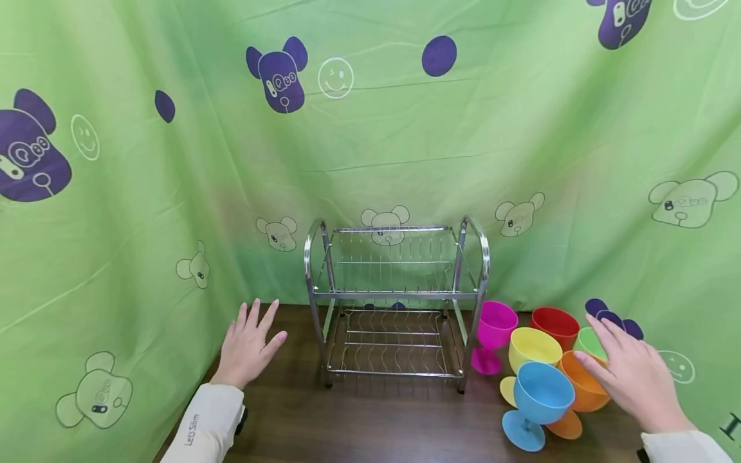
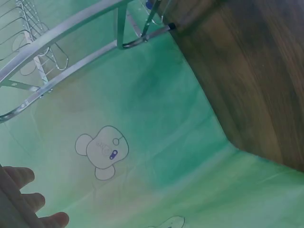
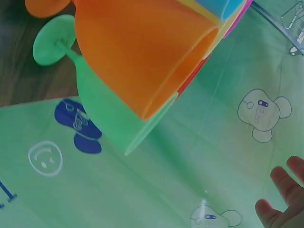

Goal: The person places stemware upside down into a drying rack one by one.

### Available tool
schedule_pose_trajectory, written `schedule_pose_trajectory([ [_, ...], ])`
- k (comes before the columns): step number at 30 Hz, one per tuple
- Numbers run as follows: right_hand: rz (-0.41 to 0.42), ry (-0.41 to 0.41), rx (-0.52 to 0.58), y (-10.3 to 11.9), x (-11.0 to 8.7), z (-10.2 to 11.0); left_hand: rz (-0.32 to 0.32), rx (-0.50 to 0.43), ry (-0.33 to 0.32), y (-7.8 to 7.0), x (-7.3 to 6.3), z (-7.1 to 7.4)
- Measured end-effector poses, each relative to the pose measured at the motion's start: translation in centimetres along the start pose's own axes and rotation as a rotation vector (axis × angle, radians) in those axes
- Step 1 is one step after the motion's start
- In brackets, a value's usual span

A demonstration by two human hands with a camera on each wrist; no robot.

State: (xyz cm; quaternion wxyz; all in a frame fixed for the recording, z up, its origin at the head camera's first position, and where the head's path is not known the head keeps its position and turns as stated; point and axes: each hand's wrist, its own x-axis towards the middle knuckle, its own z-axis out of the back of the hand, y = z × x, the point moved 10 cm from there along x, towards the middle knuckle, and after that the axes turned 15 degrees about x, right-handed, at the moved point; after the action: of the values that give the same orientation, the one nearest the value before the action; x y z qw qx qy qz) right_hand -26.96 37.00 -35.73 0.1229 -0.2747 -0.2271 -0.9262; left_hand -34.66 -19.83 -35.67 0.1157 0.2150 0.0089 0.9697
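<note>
Several plastic goblets stand grouped on the right of the table: blue [image 1: 543,393], yellow [image 1: 534,347], orange [image 1: 585,384], red [image 1: 556,325], magenta [image 1: 496,325] and green [image 1: 589,343]. My right hand [image 1: 635,372] hovers over the orange and green ones with its fingers extended, holding nothing; it hides part of both. To the left of a two-tier metal dish rack [image 1: 396,296], my left hand [image 1: 247,347] hangs with spread fingers and holds nothing. In the right wrist view the orange goblet [image 3: 147,52] overlaps the green goblet [image 3: 107,109].
The rack stands mid-table on the dark wooden tabletop [image 1: 370,418], its shelves bearing nothing. A green patterned cloth [image 1: 370,141] hangs behind and along both sides. The magenta goblet is close against the rack's right side.
</note>
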Motion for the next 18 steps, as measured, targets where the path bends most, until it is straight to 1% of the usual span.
schedule_pose_trajectory([
  [2,-0.032,-0.018,0.030,0.0,-0.4,0.3,0.010,-0.025,-0.002,-0.1,0.1,0.0],
  [5,-0.092,-0.037,0.071,-0.1,-1.1,0.4,0.028,-0.093,-0.026,-0.3,0.4,0.1],
  [8,-0.159,-0.055,0.100,-0.4,-2.0,0.4,0.063,-0.211,-0.052,-0.5,0.6,0.3],
  [10,-0.201,-0.066,0.122,-0.6,-2.6,0.3,0.109,-0.302,-0.059,-0.5,0.7,0.2],
  [15,-0.291,-0.094,0.185,-1.5,-4.2,-0.3,0.255,-0.544,-0.084,-0.1,0.6,-0.8],
  [18,-0.393,-0.058,0.246,-2.5,-5.2,-1.5,0.316,-0.703,-0.120,-0.2,0.4,-1.4],
])
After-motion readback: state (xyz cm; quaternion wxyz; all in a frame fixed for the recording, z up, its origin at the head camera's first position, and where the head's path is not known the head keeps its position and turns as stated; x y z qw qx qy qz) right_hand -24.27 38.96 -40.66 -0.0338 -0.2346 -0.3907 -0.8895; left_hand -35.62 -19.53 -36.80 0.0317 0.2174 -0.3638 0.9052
